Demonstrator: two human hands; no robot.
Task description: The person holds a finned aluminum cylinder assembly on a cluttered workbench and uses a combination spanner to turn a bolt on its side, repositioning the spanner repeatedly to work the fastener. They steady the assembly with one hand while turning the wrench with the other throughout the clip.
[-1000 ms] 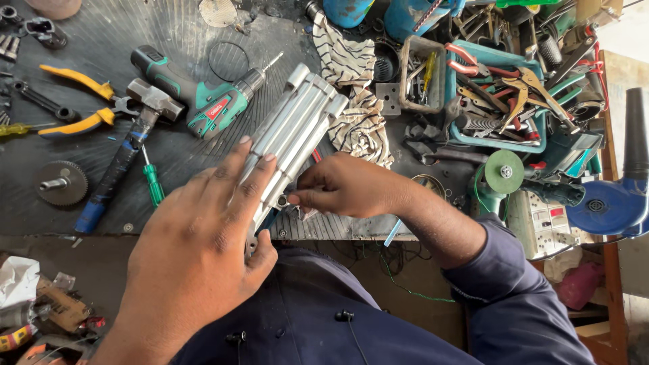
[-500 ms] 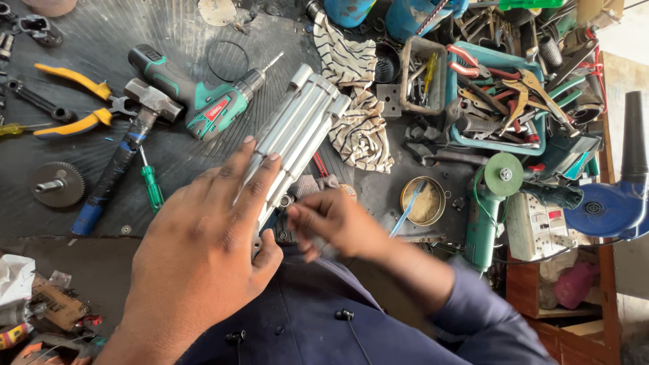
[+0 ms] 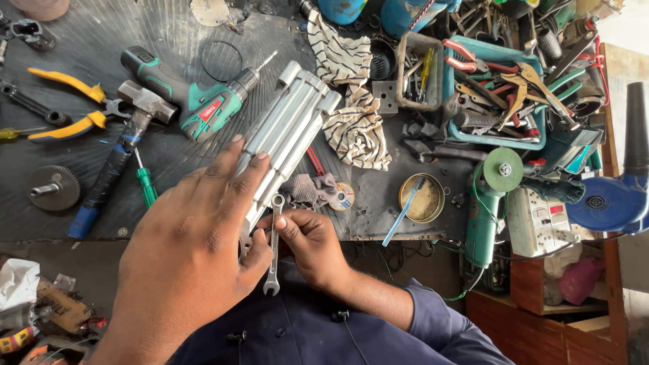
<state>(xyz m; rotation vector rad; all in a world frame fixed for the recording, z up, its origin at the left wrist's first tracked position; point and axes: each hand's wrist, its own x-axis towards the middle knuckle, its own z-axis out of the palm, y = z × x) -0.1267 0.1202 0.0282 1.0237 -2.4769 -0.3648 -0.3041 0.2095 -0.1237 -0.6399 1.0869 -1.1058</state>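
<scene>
Head view: left hand (image 3: 196, 250) wrapped over lower end of silver metal cylinder (image 3: 287, 128), fingers flat along its ribs; cylinder slants up-right across dark surface (image 3: 169, 155). Right hand (image 3: 307, 243) pinches small combination wrench (image 3: 274, 247) just beside cylinder's lower end. Green cordless drill (image 3: 196, 94), hammer (image 3: 115, 159) left of cylinder; striped rag (image 3: 351, 125) to its right.

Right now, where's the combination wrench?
Head view, low centre: the combination wrench is upright in the right hand, beside the left hand, which lies on the silver metal cylinder.
</scene>
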